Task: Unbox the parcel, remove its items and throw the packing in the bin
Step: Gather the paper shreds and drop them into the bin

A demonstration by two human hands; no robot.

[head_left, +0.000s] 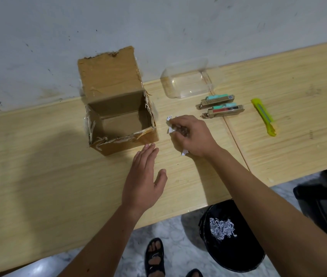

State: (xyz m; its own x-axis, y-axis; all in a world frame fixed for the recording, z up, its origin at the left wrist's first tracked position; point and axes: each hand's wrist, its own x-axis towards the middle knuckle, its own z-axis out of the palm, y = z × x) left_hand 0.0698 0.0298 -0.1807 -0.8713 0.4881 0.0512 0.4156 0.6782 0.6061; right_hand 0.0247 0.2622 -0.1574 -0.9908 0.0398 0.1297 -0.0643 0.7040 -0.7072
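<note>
An open brown cardboard box (118, 116) stands on the wooden table (38, 156) by the wall, its lid flap raised and its inside looking bare. Just right of the box, my right hand (192, 134) is closed on crumpled white paper scraps (169, 124) that stick out on both sides of the fist. My left hand (142, 178) lies flat and open on the table in front of the box, holding nothing. Two small packaged items (220, 107) lie to the right. A black bin (232, 236) on the floor below the table edge holds shredded paper (221, 228).
A clear plastic tub (186, 80) rests upside down against the wall. A yellow-green utility knife (263, 115) lies further right on the table. A dark chair (326, 206) stands at the right edge. My sandalled feet (155, 256) show on the marble floor.
</note>
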